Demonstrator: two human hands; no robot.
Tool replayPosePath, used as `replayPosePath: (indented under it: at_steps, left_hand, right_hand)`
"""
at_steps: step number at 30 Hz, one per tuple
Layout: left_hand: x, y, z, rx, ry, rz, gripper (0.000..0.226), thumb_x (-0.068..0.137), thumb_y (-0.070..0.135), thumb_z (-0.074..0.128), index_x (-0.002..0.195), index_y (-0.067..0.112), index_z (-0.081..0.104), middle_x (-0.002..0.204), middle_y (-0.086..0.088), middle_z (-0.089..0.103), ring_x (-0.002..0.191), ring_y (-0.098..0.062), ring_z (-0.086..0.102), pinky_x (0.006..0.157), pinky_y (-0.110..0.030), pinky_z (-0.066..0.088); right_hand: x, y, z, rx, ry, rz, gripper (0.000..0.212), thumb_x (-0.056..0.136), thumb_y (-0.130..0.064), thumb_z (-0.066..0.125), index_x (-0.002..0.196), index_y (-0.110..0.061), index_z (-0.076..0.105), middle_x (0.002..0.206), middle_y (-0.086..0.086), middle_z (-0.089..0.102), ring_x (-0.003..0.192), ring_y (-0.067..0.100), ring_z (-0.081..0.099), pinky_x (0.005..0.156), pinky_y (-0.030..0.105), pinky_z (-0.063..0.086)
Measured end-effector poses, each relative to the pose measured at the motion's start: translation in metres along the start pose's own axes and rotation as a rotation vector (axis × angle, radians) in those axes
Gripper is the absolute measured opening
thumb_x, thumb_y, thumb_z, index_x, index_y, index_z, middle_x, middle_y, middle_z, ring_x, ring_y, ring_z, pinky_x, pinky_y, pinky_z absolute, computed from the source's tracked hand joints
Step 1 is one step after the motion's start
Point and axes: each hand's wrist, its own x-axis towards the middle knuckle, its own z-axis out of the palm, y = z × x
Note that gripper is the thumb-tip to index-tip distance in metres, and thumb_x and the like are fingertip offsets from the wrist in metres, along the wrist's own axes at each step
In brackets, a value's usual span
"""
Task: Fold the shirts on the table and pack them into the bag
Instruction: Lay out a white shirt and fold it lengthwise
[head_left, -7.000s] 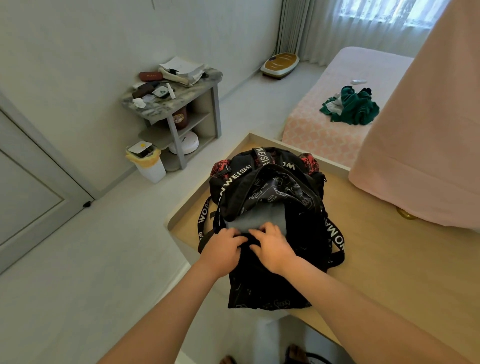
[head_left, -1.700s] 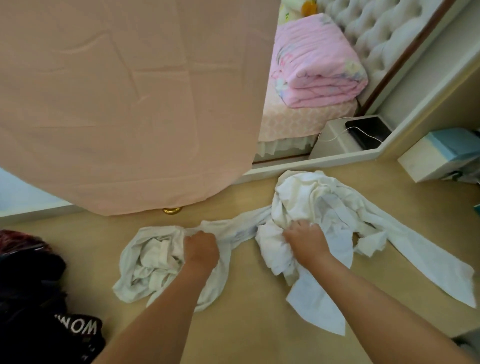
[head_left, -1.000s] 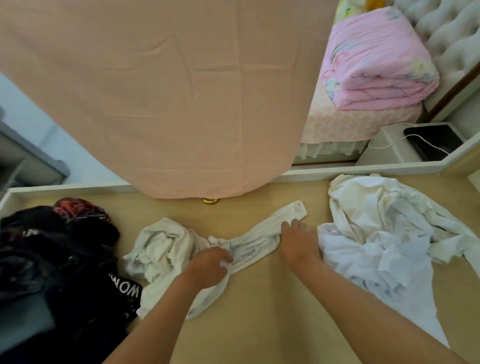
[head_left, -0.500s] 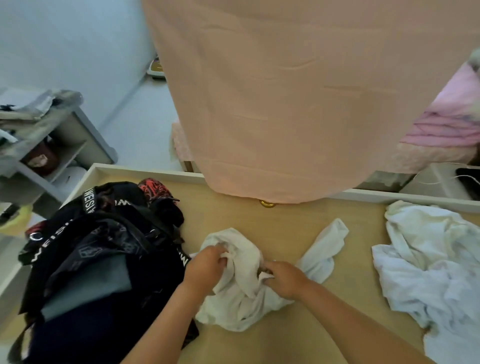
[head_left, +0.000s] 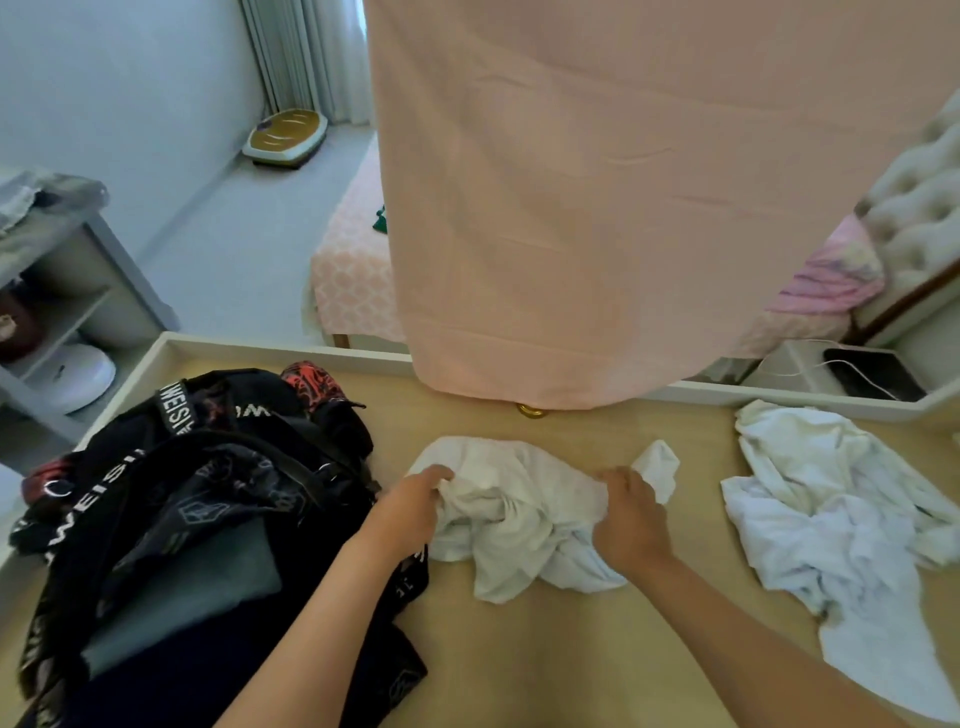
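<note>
A crumpled white shirt (head_left: 524, 509) lies on the wooden table (head_left: 545, 665) in front of me. My left hand (head_left: 413, 506) grips its left edge, fingers curled into the cloth. My right hand (head_left: 631, 519) grips its right side, near a loose sleeve end. An open black bag (head_left: 197, 519) with white lettered straps stands at the left, with a folded grey garment (head_left: 182, 592) inside. A second white shirt (head_left: 841, 530) lies bunched at the right.
A large pink cloth (head_left: 623, 197) hangs over the table's far edge. Behind it is a bed with a pink quilt (head_left: 831, 280). A grey shelf unit (head_left: 57, 270) stands at the left on the floor. A white tray with a dark device (head_left: 872, 371) sits far right.
Both hands dragged one white shirt leftwards, away from the other shirt and towards the bag, and bunched it. My view swung left, so the bag and shelf came into sight.
</note>
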Motion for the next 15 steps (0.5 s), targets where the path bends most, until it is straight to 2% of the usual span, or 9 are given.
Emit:
replayPosePath:
  at_steps: [2,3,5,6,7,8,10,12,15]
  left_hand:
    - [-0.008,0.0,0.012,-0.032,-0.231,0.004,0.048,0.095,-0.001,0.041,0.13,0.03,0.052,0.106,-0.005,0.06,0.082,-0.02,0.059,0.064,-0.016,0.042]
    - [-0.012,0.001,0.014,-0.031,-0.319,-0.006,0.048,0.095,-0.001,0.04,0.129,0.03,0.056,0.111,-0.004,0.06,0.082,-0.019,0.058,0.063,-0.015,0.042]
    - [-0.019,0.004,0.015,-0.027,-0.429,-0.036,0.051,0.09,0.003,0.039,0.123,0.032,0.064,0.111,0.004,0.062,0.083,-0.015,0.06,0.065,-0.018,0.047]
    - [-0.022,0.004,0.016,-0.034,-0.464,-0.053,0.051,0.086,0.006,0.04,0.118,0.034,0.067,0.114,0.007,0.063,0.091,-0.014,0.062,0.073,-0.021,0.051]
    - [-0.026,0.003,0.015,-0.036,-0.486,-0.061,0.05,0.082,0.008,0.042,0.115,0.035,0.069,0.119,0.009,0.062,0.099,-0.013,0.062,0.081,-0.023,0.053]
    - [-0.03,0.002,0.014,-0.033,-0.495,-0.075,0.047,0.081,0.01,0.043,0.111,0.035,0.07,0.121,0.009,0.061,0.102,-0.011,0.061,0.085,-0.023,0.053]
    - [-0.035,-0.001,0.008,-0.049,-0.453,-0.111,0.041,0.083,0.011,0.041,0.106,0.034,0.065,0.113,0.005,0.06,0.095,-0.012,0.06,0.077,-0.023,0.053]
    - [-0.033,-0.001,0.001,-0.041,-0.36,-0.122,0.038,0.088,0.011,0.037,0.113,0.033,0.055,0.103,0.001,0.055,0.082,-0.014,0.056,0.068,-0.027,0.05]
    - [-0.015,0.006,-0.018,0.061,-0.191,-0.063,0.05,0.093,0.006,0.032,0.134,0.029,0.049,0.117,-0.006,0.048,0.083,-0.018,0.052,0.07,-0.027,0.046]
  right_hand:
    - [-0.015,-0.021,0.017,0.099,-0.055,-0.179,0.062,0.08,-0.032,0.067,0.139,-0.024,0.048,0.142,-0.002,0.044,0.13,0.022,0.046,0.102,0.037,0.041]
    - [-0.022,-0.034,0.025,0.173,-0.099,-0.179,0.064,0.081,-0.039,0.068,0.14,-0.025,0.046,0.139,-0.007,0.044,0.13,0.017,0.046,0.104,0.035,0.041]
    - [-0.034,-0.057,0.039,0.41,-0.246,-0.075,0.084,0.081,-0.044,0.072,0.15,-0.024,0.029,0.136,-0.013,0.036,0.129,0.009,0.039,0.109,0.033,0.038]
    - [-0.036,-0.064,0.047,0.482,-0.296,-0.025,0.089,0.082,-0.039,0.073,0.152,-0.021,0.021,0.135,-0.012,0.035,0.128,0.009,0.038,0.11,0.033,0.037]
    - [-0.037,-0.068,0.052,0.482,-0.31,-0.012,0.084,0.084,-0.032,0.071,0.151,-0.019,0.023,0.134,-0.01,0.041,0.126,0.013,0.044,0.107,0.034,0.041]
    - [-0.034,-0.067,0.056,0.442,-0.314,-0.011,0.07,0.085,-0.027,0.069,0.145,-0.02,0.034,0.13,-0.005,0.052,0.12,0.017,0.053,0.101,0.035,0.046]
    - [-0.031,-0.063,0.05,0.353,-0.328,-0.033,0.04,0.083,-0.033,0.07,0.12,-0.024,0.057,0.117,-0.001,0.066,0.109,0.02,0.062,0.091,0.033,0.051]
    - [-0.022,-0.056,0.034,0.394,-0.356,-0.033,0.036,0.076,-0.043,0.079,0.104,-0.024,0.066,0.106,-0.004,0.071,0.101,0.015,0.065,0.085,0.032,0.052]
    - [-0.001,-0.042,-0.008,0.395,-0.256,0.02,0.032,0.068,-0.042,0.086,0.081,-0.026,0.062,0.08,-0.009,0.065,0.081,0.013,0.063,0.064,0.028,0.047]
